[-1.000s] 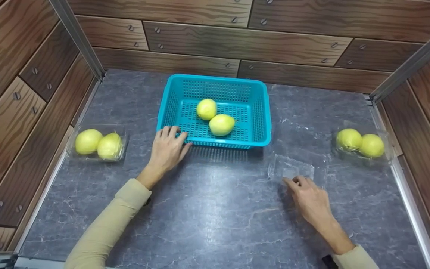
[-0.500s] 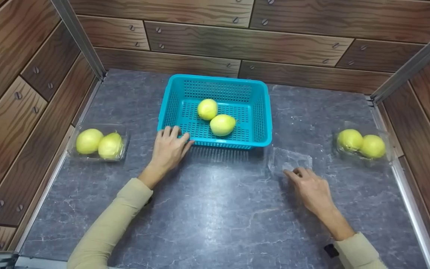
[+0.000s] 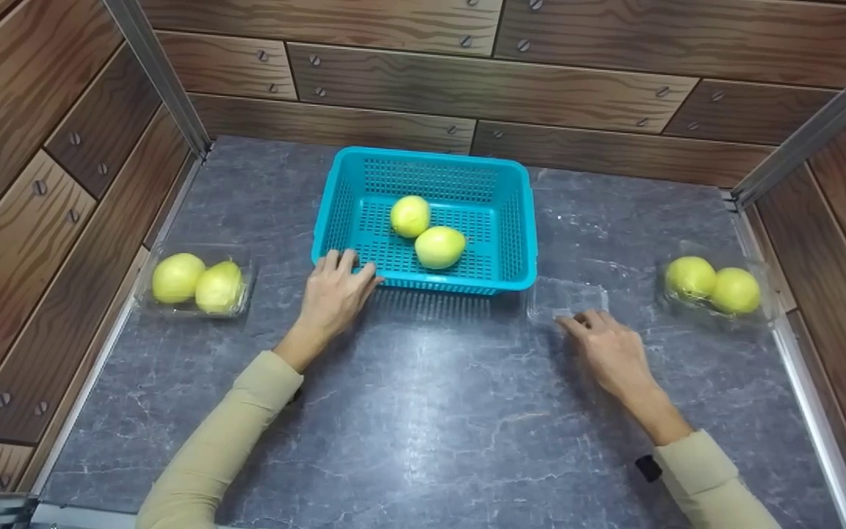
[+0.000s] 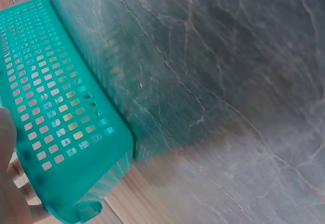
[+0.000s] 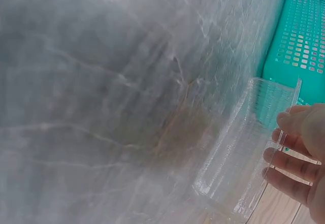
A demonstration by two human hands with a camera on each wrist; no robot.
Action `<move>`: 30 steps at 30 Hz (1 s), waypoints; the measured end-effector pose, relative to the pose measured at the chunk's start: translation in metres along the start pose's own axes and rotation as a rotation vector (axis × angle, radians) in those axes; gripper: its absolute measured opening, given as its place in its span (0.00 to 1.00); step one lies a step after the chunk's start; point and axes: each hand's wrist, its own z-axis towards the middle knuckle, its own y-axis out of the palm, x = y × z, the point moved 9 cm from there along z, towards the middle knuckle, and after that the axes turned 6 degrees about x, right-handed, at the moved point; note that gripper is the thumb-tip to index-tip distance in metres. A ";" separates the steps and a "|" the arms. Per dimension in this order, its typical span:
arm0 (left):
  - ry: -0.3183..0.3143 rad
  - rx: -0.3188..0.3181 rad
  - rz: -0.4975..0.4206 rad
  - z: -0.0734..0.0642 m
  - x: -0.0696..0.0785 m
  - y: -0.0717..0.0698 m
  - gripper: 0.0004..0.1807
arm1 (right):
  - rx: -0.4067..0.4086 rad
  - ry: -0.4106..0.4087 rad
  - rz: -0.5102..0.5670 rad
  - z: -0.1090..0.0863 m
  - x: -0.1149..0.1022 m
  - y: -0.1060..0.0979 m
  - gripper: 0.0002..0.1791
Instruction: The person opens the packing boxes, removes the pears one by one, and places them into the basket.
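A turquoise plastic basket [image 3: 460, 283] stands toward the back of the table with two round yellow-green fruits [image 3: 440, 247] touching inside it. My left hand [image 3: 333, 297] holds the basket's near left corner, its fingers over the rim; the left wrist view shows the perforated side [image 4: 91, 158] and part of the hand [image 4: 9, 183]. Right of the basket lies a clear plastic container [image 3: 577, 296], and my right hand [image 3: 606, 347] pinches its near wall. Up close, thumb and fingers straddle the rim of this clear container [image 5: 228, 158], and no fruit shows inside.
At the left edge sits a clear container [image 3: 241, 297] with two such fruits [image 3: 178, 278]; a similar pack with two fruits [image 3: 735, 290] is at the right edge. Wood-patterned walls [image 3: 489, 81] enclose the table [image 3: 408, 411] at the back and both sides.
My right hand has moved forward, carrying the clear container a little farther from me, closer beside the basket. My left hand keeps its place on the basket corner.
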 end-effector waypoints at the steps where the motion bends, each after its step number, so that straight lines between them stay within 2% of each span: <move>1: -0.002 -0.003 0.001 0.000 0.000 0.000 0.16 | 0.004 -0.001 -0.001 0.002 0.001 0.001 0.21; 9: -0.008 -0.054 0.012 0.000 0.000 0.002 0.16 | 0.002 0.004 0.000 0.013 0.012 0.010 0.17; 16: -0.017 -0.047 -0.001 0.000 0.000 0.002 0.16 | -0.058 0.026 0.012 0.025 0.024 0.020 0.18; 22: -0.010 -0.040 0.003 0.000 0.001 0.002 0.16 | -0.063 0.029 0.020 0.033 0.032 0.025 0.12; 30: -0.019 -0.080 0.013 -0.001 -0.001 0.005 0.16 | -0.104 0.016 0.030 0.042 0.043 0.034 0.14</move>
